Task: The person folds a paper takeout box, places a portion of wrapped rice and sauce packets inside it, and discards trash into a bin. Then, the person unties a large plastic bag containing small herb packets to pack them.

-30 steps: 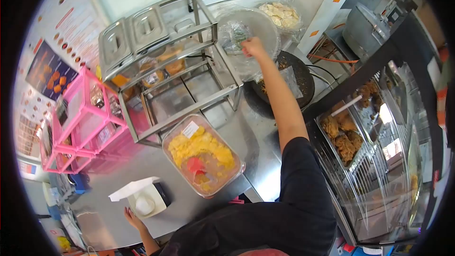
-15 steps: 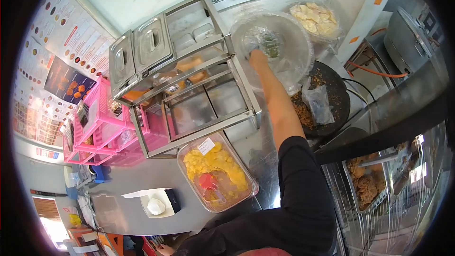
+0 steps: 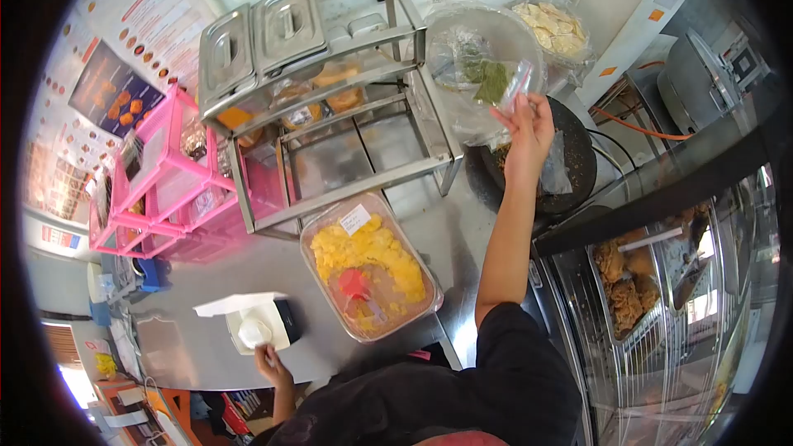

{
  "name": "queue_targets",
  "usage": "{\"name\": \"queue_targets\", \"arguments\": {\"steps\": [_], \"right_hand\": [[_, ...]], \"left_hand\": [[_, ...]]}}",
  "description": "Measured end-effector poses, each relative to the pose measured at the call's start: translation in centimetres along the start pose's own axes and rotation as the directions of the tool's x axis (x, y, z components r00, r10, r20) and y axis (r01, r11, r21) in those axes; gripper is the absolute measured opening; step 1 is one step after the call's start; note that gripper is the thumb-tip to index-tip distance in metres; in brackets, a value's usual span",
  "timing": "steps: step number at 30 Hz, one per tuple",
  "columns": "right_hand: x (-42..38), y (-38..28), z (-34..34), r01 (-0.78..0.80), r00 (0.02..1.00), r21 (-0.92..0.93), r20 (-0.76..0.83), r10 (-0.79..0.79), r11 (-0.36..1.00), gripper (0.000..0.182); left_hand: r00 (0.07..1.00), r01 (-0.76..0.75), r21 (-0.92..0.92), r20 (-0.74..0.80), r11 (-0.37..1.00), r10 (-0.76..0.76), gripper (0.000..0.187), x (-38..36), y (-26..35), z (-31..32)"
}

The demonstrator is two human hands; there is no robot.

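Left hand: the left hand (image 3: 276, 367) has bent fingers at the near edge of the open box; whether they grip it cannot be told.
Open box: the white-lined box (image 3: 277, 327) sits on the desk (image 3: 215, 274) just beyond the left hand, lid raised, with a white rounded mound (image 3: 254, 330) inside.
Tub: a clear tub (image 3: 398, 320) of yellow food (image 3: 330, 249) lies between the two hands, a red scoop (image 3: 354, 283) resting in it.
Right hand: the right hand (image 3: 529, 124), well apart from the left, has its fingers pinched on a clear bag.
Clear bag: the small bag (image 3: 496, 84) of green leaves hangs tilted from the right fingertips, in front of the big bowl.
Dark pan: this pan (image 3: 581, 182) with brown crumbs lies beneath and beside the right hand.
Steel rack: the rack (image 3: 355, 190) stands left of the right hand.
Big bowl: the plastic-lined bowl (image 3: 529, 37) is just beyond the right hand.
Pale slices: these slices (image 3: 552, 29), in clear plastic, sit farther beyond it.
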State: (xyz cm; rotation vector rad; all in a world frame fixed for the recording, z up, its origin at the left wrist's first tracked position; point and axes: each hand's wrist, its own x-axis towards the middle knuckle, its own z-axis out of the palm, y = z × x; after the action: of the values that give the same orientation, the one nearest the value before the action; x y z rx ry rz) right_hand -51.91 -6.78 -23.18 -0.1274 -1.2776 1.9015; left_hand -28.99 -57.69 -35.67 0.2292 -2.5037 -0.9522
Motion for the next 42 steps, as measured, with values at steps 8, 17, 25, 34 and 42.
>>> {"name": "queue_targets", "arguments": {"steps": [8,17,25,34,42], "right_hand": [[-16.4,-6.3,7.9,-0.368,0.872,0.037,0.362,0.331,0.929,0.011],[-40.5,2.3,20.7,-0.185,0.471,-0.478,0.724,0.505,0.859,0.012],[-52.0,13.4,25.2,0.539,0.390,-0.554,0.832,0.395,0.634,0.015],[-55.1,12.4,24.0,0.237,0.690,-0.677,0.622,0.371,0.696,0.031],[-56.6,11.3,25.2,0.520,0.690,-0.687,0.688,0.225,0.507,0.022]], "left_hand": [[0.987,-0.135,-0.197,0.055,0.971,0.148,0.006,4.7,-0.9,-1.2],[0.956,0.147,-0.305,-0.199,0.941,-0.214,0.010,3.4,-15.0,-12.2],[0.953,0.178,-0.466,-0.137,0.867,-0.270,0.011,3.4,-23.1,-17.5],[0.983,0.123,-0.522,-0.053,0.844,-0.176,0.013,6.7,-27.9,-20.6],[0.987,0.059,-0.605,-0.086,0.794,-0.139,0.013,15.9,-28.2,-20.9]]}}
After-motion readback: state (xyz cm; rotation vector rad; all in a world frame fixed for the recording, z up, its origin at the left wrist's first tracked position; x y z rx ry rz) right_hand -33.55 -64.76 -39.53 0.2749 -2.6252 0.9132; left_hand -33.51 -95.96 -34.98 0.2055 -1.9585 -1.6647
